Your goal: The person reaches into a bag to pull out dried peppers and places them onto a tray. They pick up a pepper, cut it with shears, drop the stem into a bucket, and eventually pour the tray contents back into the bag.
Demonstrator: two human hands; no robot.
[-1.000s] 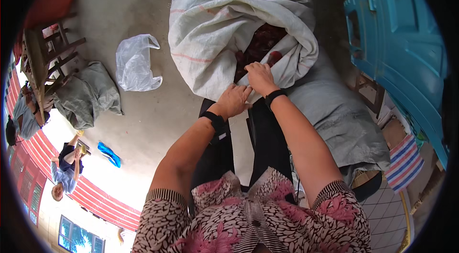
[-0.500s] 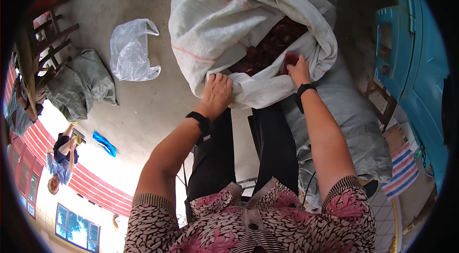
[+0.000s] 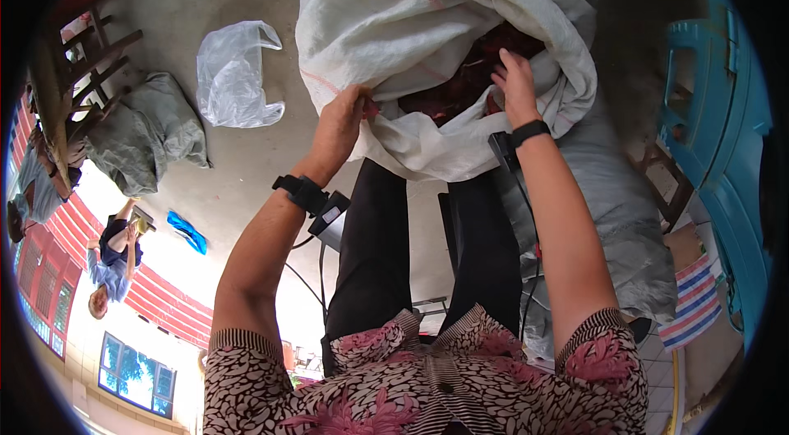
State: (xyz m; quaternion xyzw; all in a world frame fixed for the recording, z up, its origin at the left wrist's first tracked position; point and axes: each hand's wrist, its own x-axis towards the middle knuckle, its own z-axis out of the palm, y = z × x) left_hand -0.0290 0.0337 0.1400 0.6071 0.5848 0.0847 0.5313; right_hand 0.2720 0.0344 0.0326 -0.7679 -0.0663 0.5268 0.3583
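A large white woven sack point(image 3: 362, 32) with thin red lines stands in front of me, its mouth rolled back. Dark red contents point(image 3: 448, 94) lie inside, too shadowed to name their kind. At the left of the near rim is my left hand point(image 3: 339, 124), fingers closed, with a small red piece point(image 3: 371, 109) showing at the fingertips. My right hand point(image 3: 518, 88) is over the right side of the mouth, thumb and fingers apart, holding nothing that shows. Another bit of red is visible beside its palm, at the sack's inner edge.
A clear plastic bag point(image 3: 238, 77) lies on the concrete floor to the left, near a grey-green sack point(image 3: 152, 135) and wooden furniture point(image 3: 99, 65). Full grey sacks point(image 3: 608, 221) lie right of my legs, by a blue-green door-like panel point(image 3: 731, 122). Another person point(image 3: 115, 258) sits far left.
My left hand has shifted left and up off its flat grip on the rim, now closed round a red piece. My right hand has moved up over the mouth and its fingers have opened.
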